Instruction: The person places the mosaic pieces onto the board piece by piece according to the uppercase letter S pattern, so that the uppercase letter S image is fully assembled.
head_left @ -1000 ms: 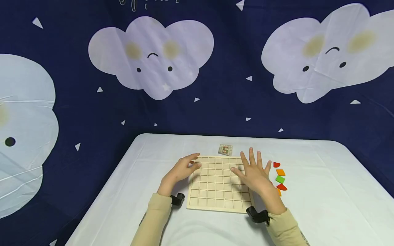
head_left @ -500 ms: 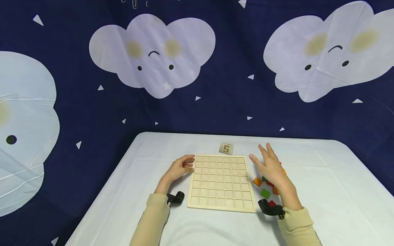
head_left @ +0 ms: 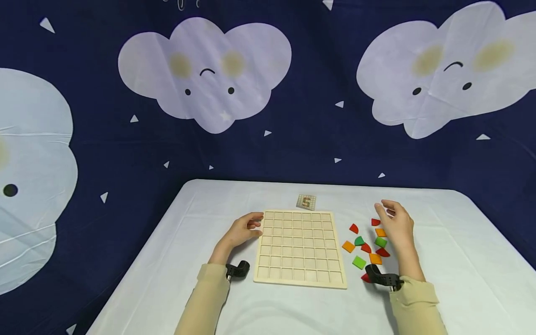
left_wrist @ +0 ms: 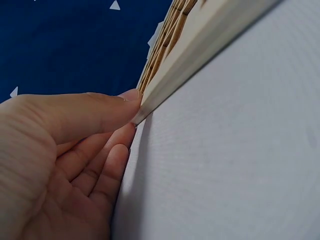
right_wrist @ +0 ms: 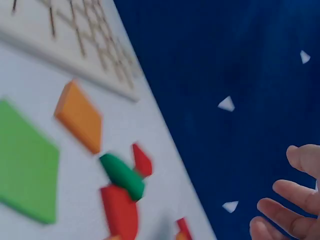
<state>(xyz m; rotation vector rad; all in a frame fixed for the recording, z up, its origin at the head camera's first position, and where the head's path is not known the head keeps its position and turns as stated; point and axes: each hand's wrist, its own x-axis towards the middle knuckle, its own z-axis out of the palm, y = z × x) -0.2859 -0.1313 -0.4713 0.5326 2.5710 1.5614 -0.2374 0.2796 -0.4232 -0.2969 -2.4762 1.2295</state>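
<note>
My left hand rests at the left edge of a pale wooden grid board. In the left wrist view the thumb tip touches the rim of the board, and the fingers bend loosely beside it, partly hidden. My right hand hovers to the right of the loose coloured pieces, fingers loosely bent with nothing in them. Among those pieces are an orange square, a light green square, a dark green rounded piece and a red rounded piece.
A small pattern card with an S-like figure lies behind the board. More red, orange and green pieces lie right of it, such as a red one. The white table ends at a dark blue cloud-print backdrop.
My right hand has moved from over the board to the right, past the pieces, uncovering them. My left hand has drawn back slightly to the board's left edge.
</note>
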